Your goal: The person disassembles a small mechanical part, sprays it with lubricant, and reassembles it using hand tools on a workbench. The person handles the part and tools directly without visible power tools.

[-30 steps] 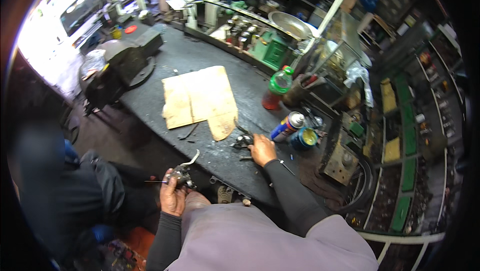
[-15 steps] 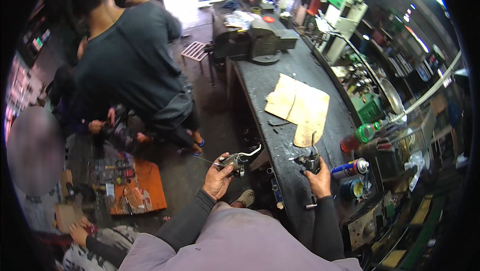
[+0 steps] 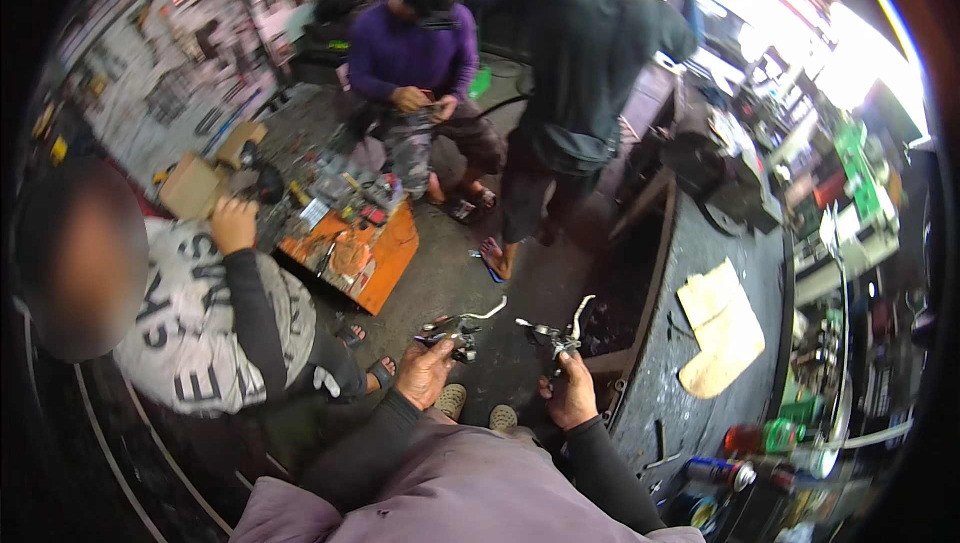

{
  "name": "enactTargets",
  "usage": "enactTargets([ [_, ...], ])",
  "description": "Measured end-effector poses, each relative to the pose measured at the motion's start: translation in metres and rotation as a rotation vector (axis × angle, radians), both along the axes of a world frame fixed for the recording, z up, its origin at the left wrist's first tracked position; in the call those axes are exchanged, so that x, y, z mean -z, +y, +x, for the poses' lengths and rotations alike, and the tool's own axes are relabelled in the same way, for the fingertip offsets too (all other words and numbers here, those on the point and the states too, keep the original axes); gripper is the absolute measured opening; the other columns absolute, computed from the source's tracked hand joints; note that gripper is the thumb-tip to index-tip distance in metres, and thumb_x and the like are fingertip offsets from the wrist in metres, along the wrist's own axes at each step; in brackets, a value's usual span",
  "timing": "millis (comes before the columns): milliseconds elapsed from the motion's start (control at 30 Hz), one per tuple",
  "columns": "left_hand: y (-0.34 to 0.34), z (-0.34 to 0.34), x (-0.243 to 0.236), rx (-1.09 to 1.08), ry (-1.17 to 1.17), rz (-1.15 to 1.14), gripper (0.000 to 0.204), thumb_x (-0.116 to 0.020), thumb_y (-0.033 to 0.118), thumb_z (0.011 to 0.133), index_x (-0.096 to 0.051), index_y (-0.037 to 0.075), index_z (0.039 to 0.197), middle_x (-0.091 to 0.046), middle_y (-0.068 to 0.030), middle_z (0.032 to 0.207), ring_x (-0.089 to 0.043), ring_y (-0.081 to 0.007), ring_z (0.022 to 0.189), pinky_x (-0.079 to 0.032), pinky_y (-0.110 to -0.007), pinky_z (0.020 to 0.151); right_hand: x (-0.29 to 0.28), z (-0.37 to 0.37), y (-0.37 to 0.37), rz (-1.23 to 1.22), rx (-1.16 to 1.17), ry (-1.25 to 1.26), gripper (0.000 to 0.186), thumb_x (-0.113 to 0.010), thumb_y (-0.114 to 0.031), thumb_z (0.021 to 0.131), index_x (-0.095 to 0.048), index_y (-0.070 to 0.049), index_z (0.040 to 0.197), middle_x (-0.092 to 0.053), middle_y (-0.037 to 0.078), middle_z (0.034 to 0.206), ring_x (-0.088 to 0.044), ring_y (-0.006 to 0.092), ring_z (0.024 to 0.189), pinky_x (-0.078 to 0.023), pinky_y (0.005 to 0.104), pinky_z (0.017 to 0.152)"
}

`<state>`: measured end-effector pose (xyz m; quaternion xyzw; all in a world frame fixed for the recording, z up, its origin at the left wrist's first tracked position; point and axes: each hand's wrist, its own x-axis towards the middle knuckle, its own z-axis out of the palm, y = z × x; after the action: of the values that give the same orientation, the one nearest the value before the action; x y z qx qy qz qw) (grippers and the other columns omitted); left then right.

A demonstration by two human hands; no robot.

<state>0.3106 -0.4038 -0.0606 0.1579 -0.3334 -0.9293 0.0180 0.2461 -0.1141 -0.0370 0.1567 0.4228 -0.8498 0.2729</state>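
Note:
My left hand (image 3: 425, 375) is closed on a brake lever (image 3: 463, 336) with a dark body and a bent silver blade pointing away to the right. A second, similar brake lever (image 3: 562, 343) sits in my right hand (image 3: 572, 398), its silver blade rising upward. Both hands are in front of my body above the floor, with the two levers apart from each other. My fingers and palms cover part of each lever's body.
On the right, a dark workbench (image 3: 655, 398) carries cardboard (image 3: 722, 328), a vise (image 3: 735, 183), a red-liquid bottle (image 3: 760, 437) and a spray can (image 3: 720, 471). At left is a cluttered low table with an orange board (image 3: 385, 263). Three other people are nearby.
The view has swung to the left, so the workbench now lies farther right. My right hand has come from over the bench to beside my left, still holding its lever.

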Motion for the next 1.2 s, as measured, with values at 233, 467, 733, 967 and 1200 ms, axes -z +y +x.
enactTargets([
  [233, 0.009, 0.081, -0.014, -0.398, 0.046, -0.021, 0.049, -0.078, 0.011, 0.103, -0.061, 0.016, 0.149, -0.073, -0.0024, 0.136, -0.067, -0.0195, 0.127, -0.055, -0.043, 0.103, -0.001, -0.032, -0.05, -0.074, -0.399, 0.022, 0.031, -0.058, -0.014, 0.115, -0.057, -0.01, 0.145, -0.071, 0.012, 0.13, -0.072, 0.0329, 0.121, -0.059, 0.0495, 0.097],
  [467, 0.027, 0.099, -0.008, -0.545, 0.043, -0.03, 0.043, -0.077, 0.014, 0.104, -0.065, 0.016, 0.145, -0.073, -0.0012, 0.136, -0.066, -0.0223, 0.131, -0.049, -0.058, 0.115, -0.006, -0.039, -0.078, -0.181, -0.543, 0.023, 0.029, -0.062, -0.017, 0.114, -0.062, -0.011, 0.142, -0.073, 0.008, 0.133, -0.072, 0.0307, 0.121, -0.058, 0.0509, 0.102],
  [733, -0.002, 0.09, -0.016, -0.452, 0.071, -0.09, 0.044, -0.078, 0.014, 0.102, -0.064, 0.014, 0.144, -0.073, -0.0037, 0.133, -0.067, -0.0233, 0.128, -0.049, -0.055, 0.114, 0.0, -0.038, -0.087, -0.281, -0.439, 0.003, 0.029, -0.07, -0.014, 0.109, -0.064, -0.013, 0.137, -0.074, 0.004, 0.126, -0.072, 0.0278, 0.116, -0.056, 0.0551, 0.108],
  [967, 0.004, 0.071, -0.025, -0.412, 0.067, -0.077, 0.044, -0.076, 0.008, 0.103, -0.064, 0.019, 0.144, -0.073, 0.0025, 0.133, -0.064, -0.0188, 0.131, -0.043, -0.057, 0.116, -0.001, -0.035, -0.075, -0.277, -0.432, 0.005, 0.025, -0.072, -0.015, 0.108, -0.066, -0.014, 0.133, -0.075, 0.003, 0.124, -0.073, 0.0261, 0.115, -0.058, 0.0533, 0.106],
  [1200, 0.014, 0.072, -0.032, -0.421, 0.09, -0.092, 0.048, -0.078, 0.007, 0.102, -0.062, 0.018, 0.146, -0.073, 0.0003, 0.133, -0.068, -0.0189, 0.125, -0.05, -0.046, 0.11, -0.008, -0.029, -0.073, -0.256, -0.426, 0.009, 0.025, -0.073, -0.015, 0.108, -0.067, -0.014, 0.132, -0.075, 0.002, 0.122, -0.074, 0.0249, 0.112, -0.058, 0.0509, 0.105],
])
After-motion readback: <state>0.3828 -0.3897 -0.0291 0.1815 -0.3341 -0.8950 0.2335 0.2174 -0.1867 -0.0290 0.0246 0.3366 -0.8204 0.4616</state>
